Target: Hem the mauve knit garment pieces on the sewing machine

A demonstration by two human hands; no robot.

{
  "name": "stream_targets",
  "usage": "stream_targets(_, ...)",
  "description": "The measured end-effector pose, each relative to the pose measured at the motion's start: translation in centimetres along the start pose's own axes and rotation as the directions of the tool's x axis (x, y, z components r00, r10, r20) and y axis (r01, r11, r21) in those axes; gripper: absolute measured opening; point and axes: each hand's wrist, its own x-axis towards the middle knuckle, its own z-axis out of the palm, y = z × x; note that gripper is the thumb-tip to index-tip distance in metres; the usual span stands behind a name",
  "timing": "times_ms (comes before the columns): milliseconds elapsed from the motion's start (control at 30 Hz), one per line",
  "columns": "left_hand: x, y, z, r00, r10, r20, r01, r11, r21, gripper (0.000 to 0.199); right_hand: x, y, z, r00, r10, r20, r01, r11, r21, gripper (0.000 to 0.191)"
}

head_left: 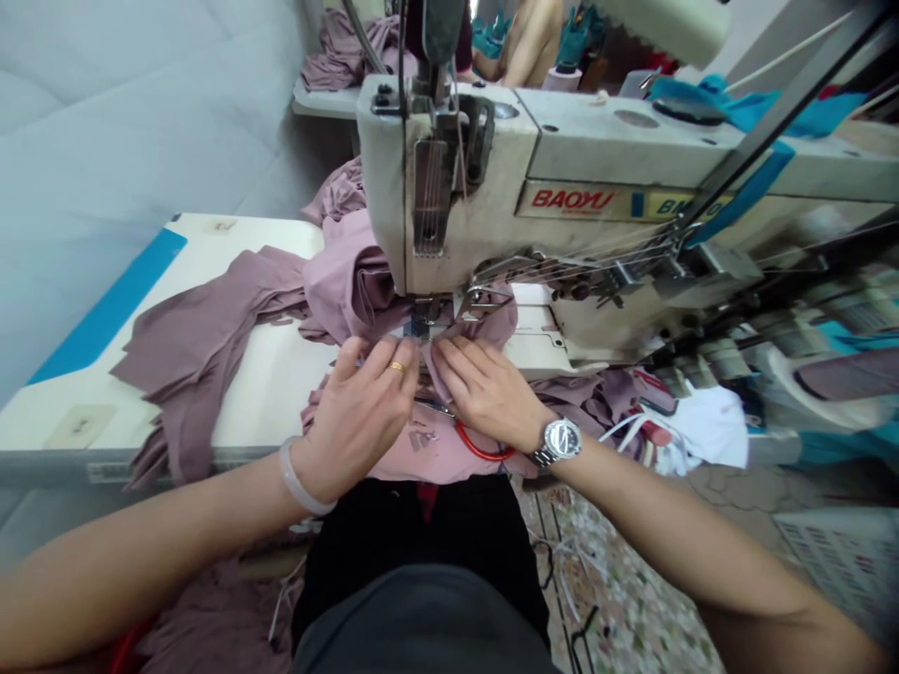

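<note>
Mauve fabric (pixel 347 285) is bunched at the needle area of a white sewing machine (pixel 464 225) and runs under its presser foot (pixel 428 307). My left hand (pixel 365 412), with a ring and a pale bangle, grips the fabric edge just in front of the foot, fingers curled. Close beside it, my right hand (pixel 484 388), wearing a watch (pixel 562 438), pinches the same fabric with its fingers together. Both thumbs are mostly hidden. Below the hands lies a metal tool with a red looped handle (pixel 484 453), partly covered, on pinkish cloth (pixel 414 454) at my lap.
More mauve pieces (pixel 203 328) spread over the white table (pixel 281 374) and hang off its front edge. At right lie a white face mask (pixel 713 426) and several thread cones (pixel 843 309), blurred. Behind the machine shows another person's bare arm (pixel 530 47).
</note>
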Motion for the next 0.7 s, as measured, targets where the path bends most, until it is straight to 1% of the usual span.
stream_targets(67,0.3,-1.5,1.0,0.996,0.083,-0.018,-0.084,0.992,-0.092,0.039,-0.2,-0.1,0.3,1.0,0.024,-0.006,-0.024,0.998,0.059,0.043)
stream_targets(133,0.2,-3.2,2.3,0.985,0.162,-0.063,-0.172,0.964,-0.204,0.039,-0.5,0.2,0.5,1.0,0.03,0.006,-0.031,0.994,0.101,0.047)
stream_targets(200,-0.1,-4.2,3.2,0.974,0.195,-0.112,-0.219,0.937,-0.273,0.039,-0.7,0.4,0.6,0.999,0.031,0.014,-0.032,0.993,0.112,0.049)
stream_targets(233,-0.4,-4.3,3.5,0.973,0.194,-0.124,-0.222,0.935,-0.277,0.04,-0.8,0.4,0.6,0.999,0.039,0.013,-0.041,0.993,0.11,0.048)
stream_targets(300,-0.8,-3.5,3.3,0.982,0.153,-0.108,-0.175,0.957,-0.231,0.041,-0.5,0.0,0.6,0.996,0.09,0.001,-0.09,0.99,0.105,0.044)
stream_targets(367,-1.0,-2.0,2.6,0.994,0.08,-0.076,-0.091,0.983,-0.158,0.041,0.1,-0.7,0.7,0.981,0.194,-0.026,-0.189,0.971,0.144,0.041)
stream_targets(433,-0.9,-0.5,1.7,0.999,0.012,-0.05,-0.017,0.994,-0.11,0.041,0.7,-1.5,0.7,0.942,0.331,-0.055,-0.307,0.918,0.251,0.039)
stream_targets(500,-0.7,0.3,1.1,0.999,-0.02,-0.032,0.017,0.995,-0.099,0.041,1.1,-2.2,0.7,0.9,0.432,-0.063,-0.384,0.852,0.356,0.037)
stream_targets(533,-0.7,0.4,1.1,0.999,-0.027,-0.023,0.025,0.994,-0.102,0.041,1.2,-2.4,0.6,0.893,0.446,-0.056,-0.396,0.84,0.37,0.038)
stream_targets(567,-0.6,0.4,1.1,0.999,-0.033,-0.016,0.031,0.994,-0.108,0.041,1.2,-2.6,0.6,0.899,0.435,-0.045,-0.394,0.85,0.35,0.039)
stream_targets(633,-0.6,0.1,1.4,0.999,-0.043,-0.007,0.042,0.992,-0.12,0.042,1.1,-2.7,0.5,0.929,0.369,-0.016,-0.354,0.902,0.249,0.042)
stream_targets(700,-0.7,-0.2,1.8,0.998,-0.054,-0.011,0.052,0.989,-0.135,0.043,1.0,-2.7,0.4,0.948,0.318,0.015,-0.316,0.935,0.16,0.043)
